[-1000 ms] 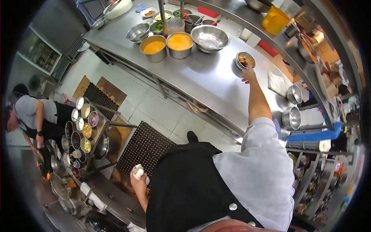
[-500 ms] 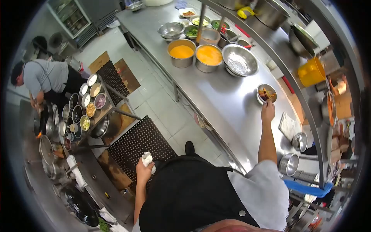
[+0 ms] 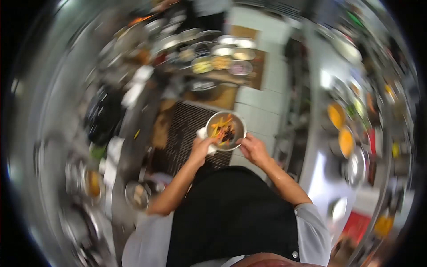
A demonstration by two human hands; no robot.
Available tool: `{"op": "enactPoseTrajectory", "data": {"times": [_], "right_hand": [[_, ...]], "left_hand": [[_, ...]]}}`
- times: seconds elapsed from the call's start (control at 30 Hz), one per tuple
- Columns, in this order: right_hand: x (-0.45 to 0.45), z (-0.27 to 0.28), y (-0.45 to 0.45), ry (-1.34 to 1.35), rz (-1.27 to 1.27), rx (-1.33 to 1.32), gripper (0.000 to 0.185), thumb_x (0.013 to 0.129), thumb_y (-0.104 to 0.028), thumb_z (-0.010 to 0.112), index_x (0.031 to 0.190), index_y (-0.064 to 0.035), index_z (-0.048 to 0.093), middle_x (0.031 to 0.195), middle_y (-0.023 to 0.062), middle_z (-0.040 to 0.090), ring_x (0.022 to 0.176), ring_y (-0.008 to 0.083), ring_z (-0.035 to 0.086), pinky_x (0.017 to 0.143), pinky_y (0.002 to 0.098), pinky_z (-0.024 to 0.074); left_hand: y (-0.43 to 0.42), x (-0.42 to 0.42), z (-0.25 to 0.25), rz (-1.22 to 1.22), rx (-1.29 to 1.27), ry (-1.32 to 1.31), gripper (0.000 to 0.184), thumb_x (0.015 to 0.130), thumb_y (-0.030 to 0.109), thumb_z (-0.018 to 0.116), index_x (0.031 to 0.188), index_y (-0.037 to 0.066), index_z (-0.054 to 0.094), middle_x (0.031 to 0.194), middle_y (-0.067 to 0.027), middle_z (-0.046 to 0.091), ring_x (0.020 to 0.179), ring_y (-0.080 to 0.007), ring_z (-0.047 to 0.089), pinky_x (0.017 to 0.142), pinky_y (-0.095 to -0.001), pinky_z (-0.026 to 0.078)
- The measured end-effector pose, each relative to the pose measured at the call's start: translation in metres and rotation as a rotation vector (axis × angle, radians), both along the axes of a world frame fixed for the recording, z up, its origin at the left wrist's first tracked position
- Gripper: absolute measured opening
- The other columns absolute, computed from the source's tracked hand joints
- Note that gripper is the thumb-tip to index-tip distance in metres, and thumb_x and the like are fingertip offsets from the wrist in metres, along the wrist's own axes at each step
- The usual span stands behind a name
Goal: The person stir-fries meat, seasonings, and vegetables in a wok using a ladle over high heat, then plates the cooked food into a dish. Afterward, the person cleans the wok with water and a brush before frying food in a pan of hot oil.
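So the metal bowl [image 3: 240,128] is held out in front of the black apron [image 3: 231,209], orange and dark food strips [image 3: 222,129] inside. Left hand [image 3: 204,147] is clamped on the bowl's left side with a white cloth [image 3: 201,133] bunched there, right hand [image 3: 254,149] pinches its lower right rim. Steel counter [image 3: 320,178] runs well off to the bowl's right, kinda blurry.

Steel counter [image 3: 316,178] and ingredient bowls [image 3: 221,67] show a commercial kitchen.
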State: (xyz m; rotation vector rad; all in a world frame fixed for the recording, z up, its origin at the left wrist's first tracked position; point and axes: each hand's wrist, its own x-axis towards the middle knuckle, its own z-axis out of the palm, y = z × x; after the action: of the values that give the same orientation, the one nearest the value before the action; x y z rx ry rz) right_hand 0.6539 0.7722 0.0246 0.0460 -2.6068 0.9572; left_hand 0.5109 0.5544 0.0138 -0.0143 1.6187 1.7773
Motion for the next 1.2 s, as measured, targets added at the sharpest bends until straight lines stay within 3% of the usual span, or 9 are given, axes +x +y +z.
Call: {"op": "enactPoseTrajectory", "data": {"times": [0.13,0.23,0.33,0.47,0.6,0.67,1.0,1.1,1.2], "right_hand": [[-0.133,0.045,-0.083,-0.001,0.355,-0.073,0.037,0.085,-0.001,0.075,0.119,-0.0107,0.068,0.110,0.0131,0.069,0.082,0.0317,0.070,0.071,0.0403,0.0580],[-0.203,0.071,-0.139,-0.096,0.426,-0.236,0.049,0.089,-0.009,0.073,0.136,-0.0143,0.061,0.114,0.0133,0.068,0.081,0.0344,0.070,0.069,0.0445,0.0569],[-0.260,0.044,-0.159,-0.115,0.411,-0.101,0.059,0.090,-0.011,0.073,0.146,-0.0146,0.054,0.119,0.0153,0.068,0.083,0.0360,0.070,0.071,0.0456,0.0572],[-0.300,0.009,-0.164,-0.143,0.340,-0.003,0.051,0.091,-0.011,0.072,0.140,-0.0130,0.060,0.117,0.0156,0.069,0.086,0.0375,0.071,0.077,0.0468,0.0572],[-0.300,-0.014,-0.159,-0.371,0.204,-0.077,0.044,0.090,-0.008,0.071,0.133,-0.0120,0.065,0.116,0.0166,0.070,0.090,0.0386,0.070,0.077,0.0465,0.0571],[-0.289,-0.030,-0.149,-0.405,0.168,-0.049,0.043,0.090,-0.007,0.071,0.132,-0.0112,0.066,0.116,0.0170,0.070,0.087,0.0376,0.070,0.076,0.0451,0.0572],[-0.291,-0.051,-0.109,-0.416,-0.020,-0.116,0.039,0.088,-0.006,0.071,0.127,-0.0054,0.069,0.113,0.0172,0.071,0.082,0.0305,0.071,0.075,0.0407,0.0570],[-0.320,-0.043,-0.112,-0.342,0.118,-0.098,0.034,0.093,-0.019,0.072,0.125,-0.0064,0.071,0.119,0.0186,0.072,0.104,0.0361,0.071,0.091,0.0409,0.0562],[-0.341,0.011,-0.121,-0.313,0.303,-0.586,0.045,0.100,-0.031,0.069,0.135,-0.0028,0.065,0.126,0.0186,0.071,0.115,0.0257,0.069,0.097,0.0372,0.0548]], "left_hand": [[-0.116,-0.074,0.030,0.355,-0.131,0.073,0.037,0.079,0.005,0.074,0.115,-0.001,0.067,0.093,-0.0100,0.072,0.071,-0.0180,0.070,0.048,-0.0308,0.054],[-0.218,-0.145,0.086,0.712,-0.248,0.255,0.047,0.078,-0.006,0.071,0.124,-0.002,0.063,0.114,-0.0106,0.071,0.099,-0.0219,0.071,0.088,-0.0366,0.058],[-0.349,-0.225,0.093,0.871,-0.738,0.862,0.046,0.088,0.016,0.076,0.126,-0.001,0.055,0.114,-0.0204,0.071,0.101,-0.0299,0.071,0.089,-0.0409,0.056],[-0.454,-0.330,0.087,0.868,-1.489,1.073,0.046,0.088,0.023,0.074,0.126,0.005,0.055,0.116,-0.0255,0.065,0.099,-0.0482,0.066,0.084,-0.0561,0.053],[-0.490,-0.397,0.017,0.250,-1.766,0.992,0.056,0.083,0.007,0.069,0.136,0.014,0.052,0.112,-0.0168,0.058,0.102,-0.0400,0.066,0.084,-0.0509,0.057],[-0.494,-0.407,0.005,0.103,-1.759,1.096,0.054,0.083,0.005,0.068,0.134,0.013,0.054,0.110,-0.0151,0.057,0.104,-0.0377,0.065,0.085,-0.0503,0.057],[-0.501,-0.434,0.116,0.863,-1.486,1.014,0.059,0.078,0.010,0.074,0.133,0.005,0.053,0.113,-0.0222,0.066,0.104,-0.0463,0.064,0.089,-0.0548,0.052],[-0.436,-0.415,0.137,0.873,-0.978,0.739,0.055,0.075,0.008,0.073,0.128,0.003,0.058,0.104,-0.0157,0.071,0.089,-0.0305,0.071,0.066,-0.0426,0.056],[-0.287,-0.359,0.149,0.680,-0.440,0.431,0.056,0.074,0.000,0.069,0.129,0.002,0.061,0.095,-0.0075,0.071,0.062,-0.0146,0.064,0.041,-0.0251,0.044]]}}
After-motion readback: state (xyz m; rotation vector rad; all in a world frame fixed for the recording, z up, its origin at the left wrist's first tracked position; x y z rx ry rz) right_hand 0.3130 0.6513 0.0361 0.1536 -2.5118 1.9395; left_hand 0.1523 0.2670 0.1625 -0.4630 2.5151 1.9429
